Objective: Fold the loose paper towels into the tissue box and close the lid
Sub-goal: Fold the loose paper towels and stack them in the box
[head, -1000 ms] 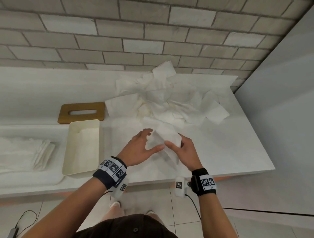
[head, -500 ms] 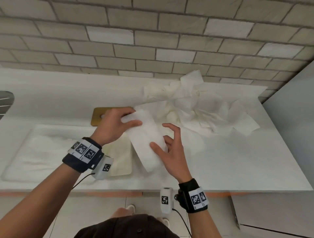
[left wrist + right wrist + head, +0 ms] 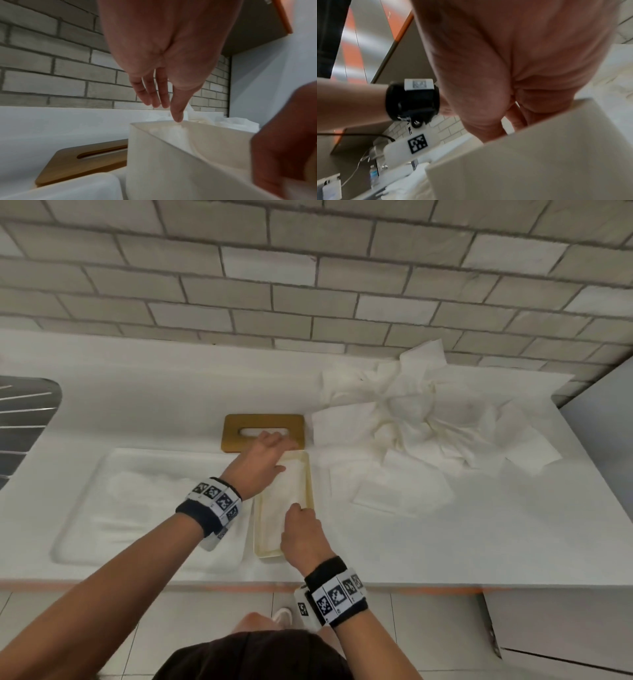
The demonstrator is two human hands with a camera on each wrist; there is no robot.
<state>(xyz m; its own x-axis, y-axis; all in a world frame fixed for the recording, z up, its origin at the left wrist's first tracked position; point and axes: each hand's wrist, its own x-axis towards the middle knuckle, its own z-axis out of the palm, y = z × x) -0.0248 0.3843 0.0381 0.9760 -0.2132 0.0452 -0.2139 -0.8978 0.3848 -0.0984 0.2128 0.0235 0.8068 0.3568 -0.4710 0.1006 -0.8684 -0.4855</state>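
The cream tissue box (image 3: 310, 484) stands open on the white counter with a folded paper towel (image 3: 287, 491) lying inside. My left hand (image 3: 278, 447) reaches over the box's far end, its fingers straight and the thumb tip on the rim (image 3: 177, 119). My right hand (image 3: 296, 510) is at the near end, its fingers pointing down into the box (image 3: 530, 162), with the tips hidden behind the wall. The wooden slotted lid (image 3: 239, 426) lies flat just behind the box. A heap of loose paper towels (image 3: 428, 419) sits to the right.
A shallow white tray (image 3: 102, 474) with more white paper lies left of the box. A metal sink (image 3: 24, 419) is at the far left. A brick wall runs behind the counter, and a grey cabinet side stands at the right end.
Both hands carried the folded towel left from in front of the heap and set it down into the box. The left hand let go of it and now reaches over the far rim.
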